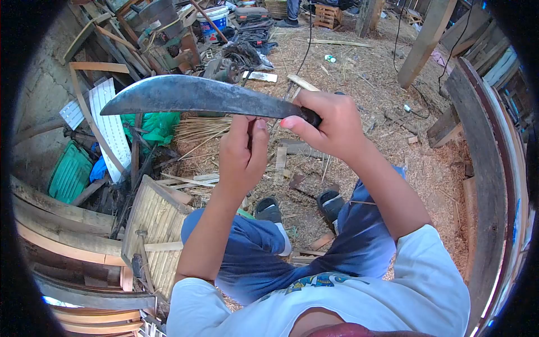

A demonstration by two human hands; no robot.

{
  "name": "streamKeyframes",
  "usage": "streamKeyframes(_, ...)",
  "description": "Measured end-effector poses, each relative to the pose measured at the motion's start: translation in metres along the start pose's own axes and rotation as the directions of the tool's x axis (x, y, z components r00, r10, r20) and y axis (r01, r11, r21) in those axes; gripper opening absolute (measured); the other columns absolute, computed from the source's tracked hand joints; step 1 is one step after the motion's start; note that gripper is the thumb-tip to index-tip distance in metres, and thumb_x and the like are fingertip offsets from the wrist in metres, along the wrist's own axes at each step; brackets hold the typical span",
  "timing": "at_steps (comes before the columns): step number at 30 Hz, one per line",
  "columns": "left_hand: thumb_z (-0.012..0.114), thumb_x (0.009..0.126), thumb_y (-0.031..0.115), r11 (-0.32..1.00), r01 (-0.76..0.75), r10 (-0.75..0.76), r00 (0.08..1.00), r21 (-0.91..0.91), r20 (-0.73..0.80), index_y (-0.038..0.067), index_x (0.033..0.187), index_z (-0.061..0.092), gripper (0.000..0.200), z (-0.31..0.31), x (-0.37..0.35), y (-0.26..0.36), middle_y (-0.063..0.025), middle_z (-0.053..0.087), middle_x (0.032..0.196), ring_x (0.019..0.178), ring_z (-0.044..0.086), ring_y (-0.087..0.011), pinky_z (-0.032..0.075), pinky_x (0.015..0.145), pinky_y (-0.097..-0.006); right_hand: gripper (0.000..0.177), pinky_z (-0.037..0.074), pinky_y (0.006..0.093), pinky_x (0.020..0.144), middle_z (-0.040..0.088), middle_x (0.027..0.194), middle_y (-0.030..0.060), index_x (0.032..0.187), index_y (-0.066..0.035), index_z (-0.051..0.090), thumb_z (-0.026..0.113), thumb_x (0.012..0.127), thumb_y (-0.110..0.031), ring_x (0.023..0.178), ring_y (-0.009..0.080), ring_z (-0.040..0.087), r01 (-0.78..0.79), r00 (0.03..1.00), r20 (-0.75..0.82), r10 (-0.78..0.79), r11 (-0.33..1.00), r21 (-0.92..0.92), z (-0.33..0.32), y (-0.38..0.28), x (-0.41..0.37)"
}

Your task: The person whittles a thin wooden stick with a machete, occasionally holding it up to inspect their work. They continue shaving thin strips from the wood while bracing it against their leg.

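Observation:
A machete (196, 96) with a broad, curved, dark steel blade is held level in front of me, its tip pointing left. My right hand (331, 121) is closed around its dark handle, thumb along the base of the blade. My left hand (245, 145) is raised just below the middle of the blade. Its fingers are pinched together, the fingertips right at the lower edge; what they hold, if anything, is hidden. A pale wooden piece (303, 83) shows just beyond my right hand. Thin split sticks (199, 130) lie in a bundle on the ground behind my left hand.
A slatted bamboo bench (160, 224) stands at my left. Wood shavings cover the ground (359, 73). A wooden post (426, 45) and a long board (477, 168) stand to the right. Green plastic (154, 128), a bucket (213, 25) and scrap lie at the left and back.

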State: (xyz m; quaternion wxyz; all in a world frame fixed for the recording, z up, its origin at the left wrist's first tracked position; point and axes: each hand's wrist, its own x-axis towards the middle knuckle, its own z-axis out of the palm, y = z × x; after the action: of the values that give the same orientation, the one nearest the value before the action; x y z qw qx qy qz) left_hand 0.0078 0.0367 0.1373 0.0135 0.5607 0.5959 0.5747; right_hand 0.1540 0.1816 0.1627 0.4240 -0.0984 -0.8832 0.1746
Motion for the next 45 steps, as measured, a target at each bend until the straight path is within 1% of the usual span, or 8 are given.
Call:
streamKeyframes(13,0.057,0.104,0.01,0.997,-0.024,0.027,0.999,0.072,-0.046,0.002,0.11,0.06,0.01,0.0,0.0,-0.001,-0.006,0.052,0.062,0.049,0.05,-0.0154,0.039,0.049,-0.0321,0.052,0.048,0.0411,0.052,0.061,0.065,0.01,0.076,-0.009,0.063,0.072,0.086,-0.06,0.059,0.0327,0.065,0.012,1.0,0.02,-0.012,1.0,-0.003,0.0,0.001,0.0)
streamKeyframes(16,0.057,0.103,0.008,0.999,-0.015,0.016,0.999,0.036,-0.041,0.003,0.109,0.06,0.009,0.0,-0.001,-0.004,-0.0057,0.053,0.063,0.051,0.051,-0.0143,0.039,0.05,-0.0317,0.043,0.047,0.0384,0.053,0.059,0.066,0.0104,0.084,-0.007,0.067,0.076,0.087,-0.048,0.059,0.03,0.064,0.025,0.998,0.053,-0.025,1.0,-0.007,-0.002,0.0,-0.001)
streamKeyframes(20,0.054,0.103,0.007,0.998,-0.069,0.069,0.997,0.014,-0.024,0.002,0.11,0.061,0.011,-0.001,-0.002,-0.011,-0.0051,0.054,0.065,0.054,0.051,-0.0122,0.039,0.052,-0.0317,0.044,0.046,0.0383,0.053,0.06,0.066,0.0104,0.084,-0.007,0.067,0.077,0.086,-0.049,0.059,0.0303,0.063,0.043,0.998,0.056,-0.041,0.999,-0.02,-0.002,0.0,-0.001)
streamKeyframes(26,0.052,0.104,0.009,0.994,0.074,-0.081,0.994,-0.084,-0.078,0.001,0.107,0.062,0.014,0.003,-0.003,0.0,-0.0055,0.053,0.065,0.053,0.049,-0.0128,0.038,0.051,-0.0328,0.046,0.046,0.0385,0.053,0.06,0.066,0.0105,0.084,-0.007,0.067,0.077,0.086,-0.051,0.059,0.0308,0.063,0.029,0.997,0.064,-0.029,1.0,0.003,-0.001,-0.002,-0.001)
streamKeyframes(35,0.054,0.105,0.011,0.999,0.035,-0.035,0.999,0.015,-0.021,0.001,0.101,0.065,0.016,0.0,-0.004,-0.007,-0.0106,0.055,0.064,0.052,0.053,-0.0216,0.038,0.051,-0.0376,0.045,0.047,0.0388,0.053,0.059,0.066,0.0099,0.083,-0.008,0.066,0.076,0.086,-0.052,0.06,0.0309,0.064,0.034,0.995,0.095,-0.033,0.999,-0.017,0.002,-0.002,-0.002)
streamKeyframes(38,0.057,0.103,0.01,0.995,-0.071,0.075,0.995,0.065,-0.063,0.001,0.097,0.064,0.013,0.001,-0.003,-0.012,-0.0122,0.056,0.065,0.053,0.054,-0.0232,0.038,0.052,-0.0388,0.045,0.047,0.0389,0.053,0.06,0.066,0.0096,0.083,-0.008,0.067,0.076,0.086,-0.052,0.06,0.0307,0.064,0.042,0.994,0.106,-0.038,0.998,-0.039,0.001,-0.003,-0.003)
streamKeyframes(41,0.06,0.1,0.009,0.991,-0.061,0.069,0.995,0.116,-0.073,0.001,0.095,0.065,0.011,0.0,-0.002,-0.012,-0.0122,0.057,0.065,0.055,0.056,-0.0236,0.04,0.053,-0.0389,0.045,0.047,0.0388,0.053,0.06,0.066,0.0095,0.083,-0.008,0.067,0.076,0.086,-0.053,0.06,0.0305,0.064,0.043,0.994,0.106,-0.038,0.998,-0.041,0.003,-0.003,-0.003)
streamKeyframes(45,0.06,0.1,0.008,0.999,-0.004,0.01,0.995,0.053,-0.099,0.001,0.093,0.065,0.012,0.001,-0.001,-0.005,-0.0109,0.057,0.065,0.055,0.055,-0.0214,0.041,0.054,-0.0372,0.045,0.047,0.0387,0.053,0.06,0.066,0.0095,0.083,-0.008,0.067,0.076,0.086,-0.052,0.06,0.0307,0.064,0.034,0.994,0.106,-0.029,0.998,-0.048,0.004,-0.002,-0.003)
